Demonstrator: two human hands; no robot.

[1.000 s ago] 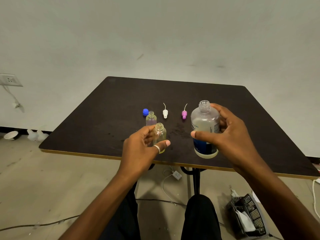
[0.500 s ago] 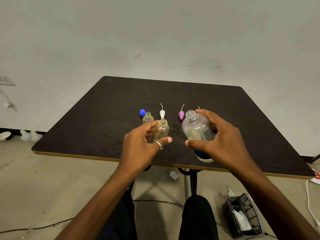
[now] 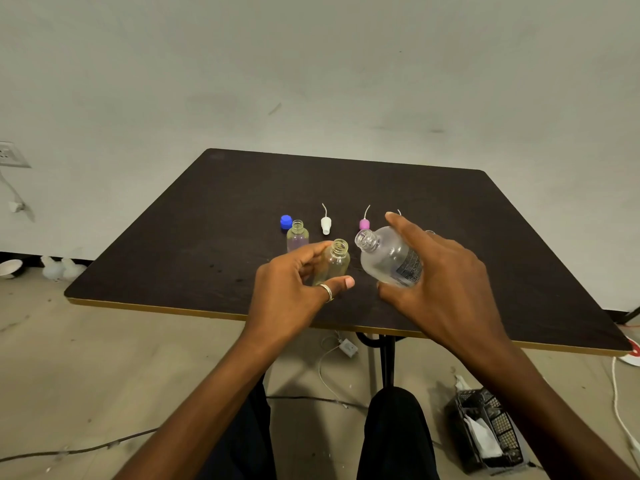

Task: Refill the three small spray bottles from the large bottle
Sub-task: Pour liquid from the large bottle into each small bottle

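Nearest, on the floor under the table's front edge, a black basket (image 3: pixel 488 431) holds white paper; above it the left hand (image 3: pixel 294 289), a ring (image 3: pixel 327 292) on its thumb, grips a small open bottle (image 3: pixel 334 261) between thumb and curled fingers, just over the dark table (image 3: pixel 485 237); the right hand (image 3: pixel 446 282) is wrapped round the large bottle (image 3: pixel 389 258), thumb below and fingers over the top, and this is where the change lies: a second ago the large bottle stood upright, half a second ago it leaned a little, and now it is tipped well over to the left, its open mouth just beside the small bottle's mouth and slightly above it; whether liquid is running cannot be told; the left hand's hold on the small bottle is as before; behind the left hand a second small bottle (image 3: pixel 297 235) stands uncapped where it stood earlier, touching no hand; farther back lie a blue cap (image 3: pixel 286 221), a white spray top (image 3: pixel 326 225) and a pink spray top (image 3: pixel 364 223), in the same row as before.
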